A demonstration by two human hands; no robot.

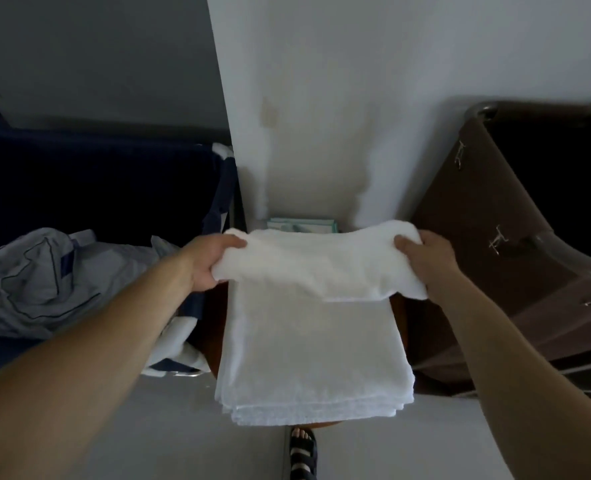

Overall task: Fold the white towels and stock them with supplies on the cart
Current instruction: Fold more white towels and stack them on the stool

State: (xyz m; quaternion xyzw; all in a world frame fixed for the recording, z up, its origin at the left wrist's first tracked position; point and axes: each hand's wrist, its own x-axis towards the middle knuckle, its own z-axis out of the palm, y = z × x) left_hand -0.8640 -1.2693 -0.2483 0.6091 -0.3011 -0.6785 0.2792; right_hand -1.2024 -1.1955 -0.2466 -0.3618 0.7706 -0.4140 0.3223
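A white towel [316, 344] lies folded in several layers on a small brown surface [398, 318] in front of me, its near end hanging over the edge. My left hand [208, 264] grips the towel's far left corner. My right hand [427, 259] grips the far right corner. Between them the far end of the towel is lifted and doubled back over the rest. A pale green folded item [302, 225] lies behind the towel, against the wall.
A dark blue fabric bin [89, 181] stands at the left with crumpled light linen [44, 278] on it. A brown bin with metal clips [515, 216] stands at the right. A white wall [339, 98] rises ahead. My sandalled foot [302, 452] is below.
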